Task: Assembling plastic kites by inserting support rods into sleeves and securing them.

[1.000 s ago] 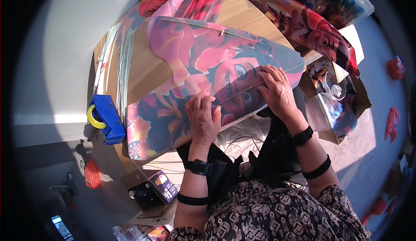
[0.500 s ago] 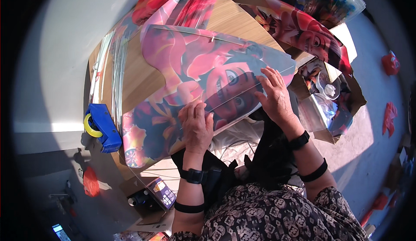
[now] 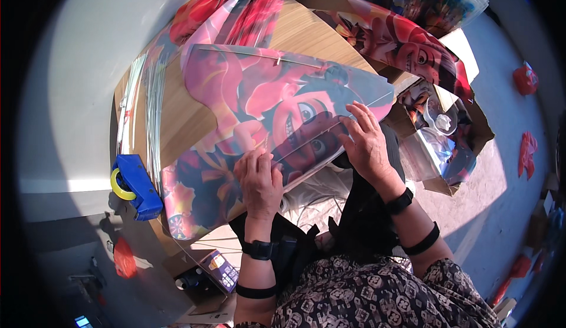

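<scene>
Head view: a large printed plastic sheet [image 3: 259,115] with a red-and-pink cartoon picture lies across the wooden tabletop [image 3: 306,33], filling the centre. At about 6 o'clock on it the left hand [image 3: 259,180] rests palm-down, fingers loosely spread, gripping nothing. At 3 o'clock the right hand [image 3: 365,142] presses flat on the sheet's edge, fingers open. A blue tape dispenser [image 3: 135,186] with a yellow ring sits at 9 o'clock, just beside the sheet. An open cardboard box [image 3: 471,121] holding more prints stands at 3 o'clock.
</scene>
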`<move>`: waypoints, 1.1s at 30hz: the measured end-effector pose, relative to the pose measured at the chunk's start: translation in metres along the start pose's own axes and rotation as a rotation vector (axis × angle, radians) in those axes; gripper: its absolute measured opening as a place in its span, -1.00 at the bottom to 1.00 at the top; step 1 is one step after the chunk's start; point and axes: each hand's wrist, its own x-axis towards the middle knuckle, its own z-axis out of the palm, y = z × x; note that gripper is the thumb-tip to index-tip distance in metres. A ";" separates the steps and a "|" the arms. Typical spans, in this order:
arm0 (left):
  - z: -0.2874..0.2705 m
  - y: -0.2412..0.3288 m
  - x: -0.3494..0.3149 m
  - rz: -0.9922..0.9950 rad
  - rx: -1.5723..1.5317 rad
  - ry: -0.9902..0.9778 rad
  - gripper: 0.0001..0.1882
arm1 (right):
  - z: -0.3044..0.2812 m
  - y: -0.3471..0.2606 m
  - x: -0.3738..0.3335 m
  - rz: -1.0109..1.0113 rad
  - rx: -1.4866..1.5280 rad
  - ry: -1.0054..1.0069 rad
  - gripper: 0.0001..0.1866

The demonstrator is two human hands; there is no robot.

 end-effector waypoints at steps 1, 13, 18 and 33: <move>0.000 0.001 0.000 0.004 0.001 -0.002 -0.66 | 0.001 -0.001 -0.001 -0.015 0.002 0.006 -0.63; 0.003 -0.009 0.011 -0.032 0.132 -0.111 -0.84 | 0.013 -0.008 -0.002 -0.080 0.006 -0.035 -0.58; 0.003 -0.007 0.016 -0.042 0.116 -0.128 -0.83 | 0.018 -0.006 0.001 -0.078 0.015 -0.014 -0.62; 0.006 -0.003 0.027 -0.046 0.125 -0.159 -0.84 | 0.020 -0.003 0.001 -0.070 -0.030 0.043 -0.65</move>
